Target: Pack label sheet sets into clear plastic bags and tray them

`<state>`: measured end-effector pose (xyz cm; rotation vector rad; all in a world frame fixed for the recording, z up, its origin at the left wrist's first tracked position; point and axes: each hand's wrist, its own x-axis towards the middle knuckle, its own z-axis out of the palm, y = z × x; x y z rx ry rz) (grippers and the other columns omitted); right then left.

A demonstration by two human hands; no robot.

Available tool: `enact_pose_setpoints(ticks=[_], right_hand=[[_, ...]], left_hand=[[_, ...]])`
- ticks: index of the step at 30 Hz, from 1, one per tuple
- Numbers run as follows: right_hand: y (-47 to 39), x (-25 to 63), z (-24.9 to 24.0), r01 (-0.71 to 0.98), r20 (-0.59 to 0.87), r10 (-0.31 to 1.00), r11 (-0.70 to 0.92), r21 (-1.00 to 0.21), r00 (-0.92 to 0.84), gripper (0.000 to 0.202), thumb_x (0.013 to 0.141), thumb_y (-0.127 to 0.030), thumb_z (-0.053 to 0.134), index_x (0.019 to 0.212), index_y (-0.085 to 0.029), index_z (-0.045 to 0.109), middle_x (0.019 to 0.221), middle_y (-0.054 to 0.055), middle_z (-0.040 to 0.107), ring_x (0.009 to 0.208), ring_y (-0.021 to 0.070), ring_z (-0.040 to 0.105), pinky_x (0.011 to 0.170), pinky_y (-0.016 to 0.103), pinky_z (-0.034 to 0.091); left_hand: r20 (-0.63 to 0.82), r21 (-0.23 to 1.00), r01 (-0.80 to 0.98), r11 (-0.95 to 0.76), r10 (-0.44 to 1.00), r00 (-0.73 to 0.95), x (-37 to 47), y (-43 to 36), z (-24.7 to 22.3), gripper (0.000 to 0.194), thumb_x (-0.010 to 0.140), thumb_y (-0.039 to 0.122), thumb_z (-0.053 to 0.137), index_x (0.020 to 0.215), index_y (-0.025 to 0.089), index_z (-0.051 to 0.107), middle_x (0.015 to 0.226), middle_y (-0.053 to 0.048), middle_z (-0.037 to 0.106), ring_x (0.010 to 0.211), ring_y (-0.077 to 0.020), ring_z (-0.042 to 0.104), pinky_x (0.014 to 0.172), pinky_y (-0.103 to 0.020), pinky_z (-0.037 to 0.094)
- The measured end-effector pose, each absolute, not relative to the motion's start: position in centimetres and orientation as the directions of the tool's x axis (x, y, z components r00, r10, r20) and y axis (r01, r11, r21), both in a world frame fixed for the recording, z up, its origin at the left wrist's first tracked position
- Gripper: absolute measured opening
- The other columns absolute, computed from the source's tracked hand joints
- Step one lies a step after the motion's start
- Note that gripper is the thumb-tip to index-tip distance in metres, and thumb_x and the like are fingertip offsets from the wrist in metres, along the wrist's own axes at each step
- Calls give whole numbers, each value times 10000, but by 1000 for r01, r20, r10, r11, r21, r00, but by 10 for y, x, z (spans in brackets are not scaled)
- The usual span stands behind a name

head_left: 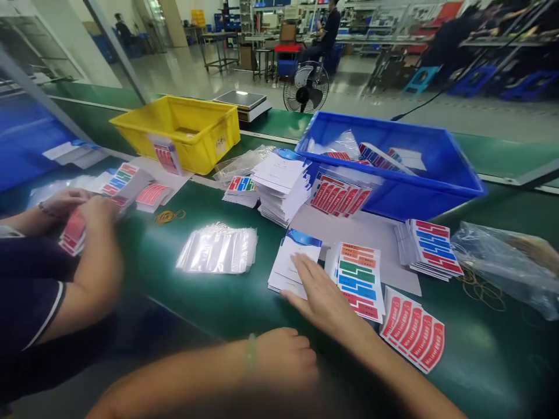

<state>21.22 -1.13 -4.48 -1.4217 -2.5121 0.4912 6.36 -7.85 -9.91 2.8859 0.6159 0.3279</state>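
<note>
My right hand [321,291] is open, its fingertips resting on a small stack of white leaflets [288,262] with a blue top band. Just right of it lies a stack of label sheets [360,276] with orange, green, blue and red labels, partly covered by my hand. Fanned red label strips [414,329] lie nearer the front edge. My left hand [286,355], below a bracelet-wearing wrist, is closed near the table's front edge; nothing shows out of its fingers, though its underside is hidden. Clear plastic bags [218,249] lie beyond it to the left.
Behind stand a tall leaflet pile [282,186], a blue bin [419,192] and a yellow bin [174,131]. Another label stack [430,247] and a plastic bag [506,262] lie right. Rubber bands [169,216] lie left, where a co-worker's hands [87,212] handle red labels.
</note>
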Motion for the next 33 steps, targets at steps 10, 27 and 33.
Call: enact_pose_setpoints(ticks=[10, 27, 33], right_hand=[[17, 195, -115, 839, 140, 827, 539, 73, -544, 532, 946, -332, 496, 1244, 109, 493, 1317, 356, 482, 1236, 411, 486, 1006, 466, 447], [-72, 213, -63, 649, 478, 654, 733, -205, -587, 324, 953, -136, 361, 1208, -139, 560, 1064, 95, 728, 904, 190, 709, 797, 263, 557], [-78, 260, -49, 662, 444, 714, 687, -298, -542, 314, 939, -256, 520, 1234, -153, 558, 1186, 96, 676, 1125, 232, 616, 955, 346, 518]], left_hand=[[212, 250, 286, -925, 341, 916, 56, -77, -122, 209, 891, 172, 414, 739, 178, 557, 707, -29, 576, 684, -170, 505, 551, -320, 317], [-450, 431, -737, 521, 832, 325, 54, -78, -100, 659, 821, 640, 434, 1239, 149, 569, 1274, -148, 607, 1167, -319, 564, 969, -443, 439], [-677, 342, -769, 541, 709, 197, 50, -97, -100, 449, 798, 195, 567, 1245, 153, 594, 1033, -100, 742, 1067, -311, 649, 969, -455, 491]])
